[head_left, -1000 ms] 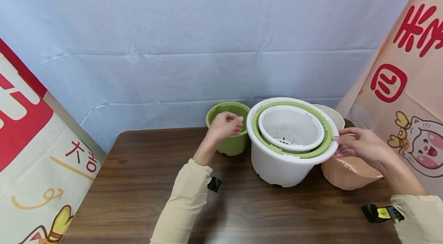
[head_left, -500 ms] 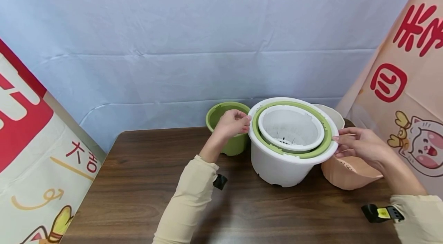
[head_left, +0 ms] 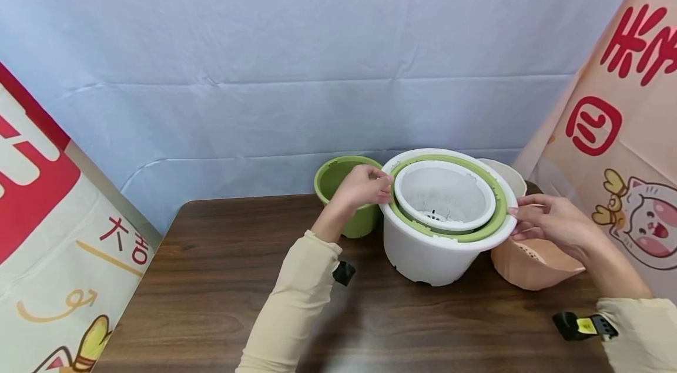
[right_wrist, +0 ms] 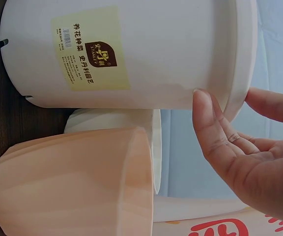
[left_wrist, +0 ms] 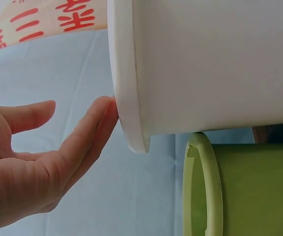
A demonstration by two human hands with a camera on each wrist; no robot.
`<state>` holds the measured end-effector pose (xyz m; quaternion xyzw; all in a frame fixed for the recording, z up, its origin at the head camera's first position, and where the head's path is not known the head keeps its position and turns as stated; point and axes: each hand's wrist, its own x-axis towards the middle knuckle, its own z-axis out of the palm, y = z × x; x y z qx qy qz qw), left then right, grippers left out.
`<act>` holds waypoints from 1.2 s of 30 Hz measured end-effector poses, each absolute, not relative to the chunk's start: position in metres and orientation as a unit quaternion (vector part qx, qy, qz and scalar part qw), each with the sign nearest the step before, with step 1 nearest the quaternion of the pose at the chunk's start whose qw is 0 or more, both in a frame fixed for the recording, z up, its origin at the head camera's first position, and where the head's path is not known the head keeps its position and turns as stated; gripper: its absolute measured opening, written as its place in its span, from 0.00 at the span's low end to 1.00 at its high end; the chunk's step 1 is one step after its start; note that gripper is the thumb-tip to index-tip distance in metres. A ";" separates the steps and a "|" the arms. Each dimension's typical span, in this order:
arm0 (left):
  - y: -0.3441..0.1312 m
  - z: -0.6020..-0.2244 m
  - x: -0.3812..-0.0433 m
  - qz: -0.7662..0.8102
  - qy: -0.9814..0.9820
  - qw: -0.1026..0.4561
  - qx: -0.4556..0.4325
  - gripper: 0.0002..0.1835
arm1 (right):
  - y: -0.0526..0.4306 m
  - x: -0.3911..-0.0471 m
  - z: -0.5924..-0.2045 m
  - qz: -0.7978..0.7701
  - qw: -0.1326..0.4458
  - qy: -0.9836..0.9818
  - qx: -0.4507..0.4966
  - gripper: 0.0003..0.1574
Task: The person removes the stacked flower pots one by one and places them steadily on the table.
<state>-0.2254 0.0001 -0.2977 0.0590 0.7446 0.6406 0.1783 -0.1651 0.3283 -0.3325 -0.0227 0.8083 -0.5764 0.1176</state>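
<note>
A large white flowerpot [head_left: 431,258] stands on the table, with a green pot [head_left: 495,221] and a smaller white pot [head_left: 449,191] nested inside it. My right hand [head_left: 555,223] pinches the large pot's rim on its right side; in the right wrist view a label [right_wrist: 92,49] shows on its wall. At the opposite side, the fingertips of my left hand [head_left: 362,188] touch the top of the rim. Its fingers are nearly straight in the left wrist view, the thumb held apart. Behind that hand stands another green pot [head_left: 357,223], partly covered by it.
Right of the white pot are a peach-coloured pot [head_left: 529,267] and, behind it, a cream pot [head_left: 510,178], both partly hidden. The brown wooden table [head_left: 222,285] ends near a pale cloth [head_left: 264,97] at the back. Printed cloths [head_left: 613,185] hang at the sides.
My left hand has moved right, from over the separate green pot to the white pot's rim. My right hand and the pots have stayed put.
</note>
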 end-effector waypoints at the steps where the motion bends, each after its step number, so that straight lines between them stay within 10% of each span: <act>1: 0.001 -0.297 -0.226 0.643 0.742 0.183 0.055 0.13 | 0.328 -0.165 -0.332 -0.577 0.118 0.808 -0.023 0.30; 36: 0.010 -0.289 -0.235 0.570 0.771 0.272 0.080 0.16 | 0.327 -0.164 -0.332 -0.567 0.121 0.815 -0.020 0.32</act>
